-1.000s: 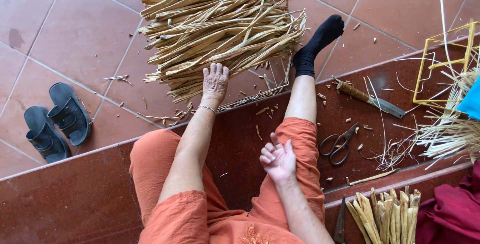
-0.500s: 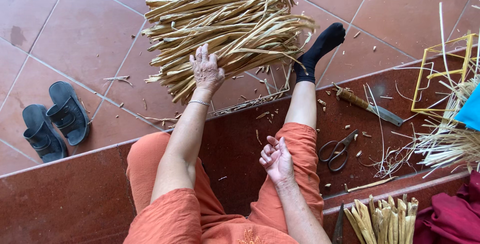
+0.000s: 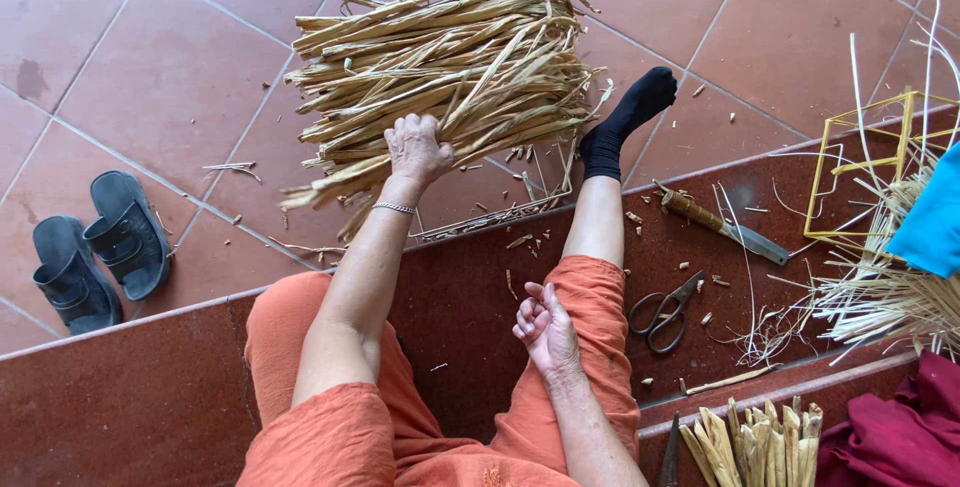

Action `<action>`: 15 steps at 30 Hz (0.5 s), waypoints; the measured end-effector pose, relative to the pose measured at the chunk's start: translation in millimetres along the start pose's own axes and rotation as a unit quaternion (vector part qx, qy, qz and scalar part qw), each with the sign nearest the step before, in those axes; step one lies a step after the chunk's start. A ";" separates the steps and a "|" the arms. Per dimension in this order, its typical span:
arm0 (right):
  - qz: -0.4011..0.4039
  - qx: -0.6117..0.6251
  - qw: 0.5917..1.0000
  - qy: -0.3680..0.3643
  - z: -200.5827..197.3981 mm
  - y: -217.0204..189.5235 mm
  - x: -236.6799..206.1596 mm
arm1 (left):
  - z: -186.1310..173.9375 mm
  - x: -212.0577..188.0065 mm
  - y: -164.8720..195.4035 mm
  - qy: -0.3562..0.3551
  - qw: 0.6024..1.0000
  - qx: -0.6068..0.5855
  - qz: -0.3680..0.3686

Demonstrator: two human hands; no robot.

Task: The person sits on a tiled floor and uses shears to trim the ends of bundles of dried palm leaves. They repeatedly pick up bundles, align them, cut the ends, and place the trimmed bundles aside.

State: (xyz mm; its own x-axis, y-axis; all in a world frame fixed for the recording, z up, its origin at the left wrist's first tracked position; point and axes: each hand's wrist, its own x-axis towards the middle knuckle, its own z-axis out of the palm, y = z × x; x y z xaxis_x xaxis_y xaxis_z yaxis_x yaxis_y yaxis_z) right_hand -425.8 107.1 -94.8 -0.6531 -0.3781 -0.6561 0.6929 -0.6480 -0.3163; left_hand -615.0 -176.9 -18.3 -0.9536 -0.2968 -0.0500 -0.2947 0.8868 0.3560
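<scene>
Soft, even daylight fills the view, bright but without hard sun. Shadows are faint and short: a dim smudge under the sandals (image 3: 98,262), a soft dark band beneath the pile of strips (image 3: 445,77), a thin shade beside the left hand (image 3: 417,150). The polished red step (image 3: 150,387) gives a dull sheen with no harsh glare; the tiles (image 3: 150,77) look matte. Focus is sharp across most of the picture, down to the scissors (image 3: 668,309). The right hand (image 3: 545,327) shows no motion blur. Straight tile joints bend slightly toward the edges, a mild wide-angle warp. Colours are warm and well exposed.
</scene>
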 end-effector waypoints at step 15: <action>-0.020 -0.036 0.999 -0.028 -0.3 25.2 -58.7 | -19.8 -84.9 -5.1 -0.249 0.912 -0.321 -0.047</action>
State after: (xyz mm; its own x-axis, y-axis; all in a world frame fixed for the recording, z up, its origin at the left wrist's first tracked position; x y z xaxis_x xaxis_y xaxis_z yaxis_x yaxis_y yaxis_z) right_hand -370.0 113.1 -64.4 -0.6957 -0.3902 -0.6031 0.6842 -0.6157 -0.3909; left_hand -531.4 -163.3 2.5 -0.8823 -0.0210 -0.4702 -0.4330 0.4276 0.7935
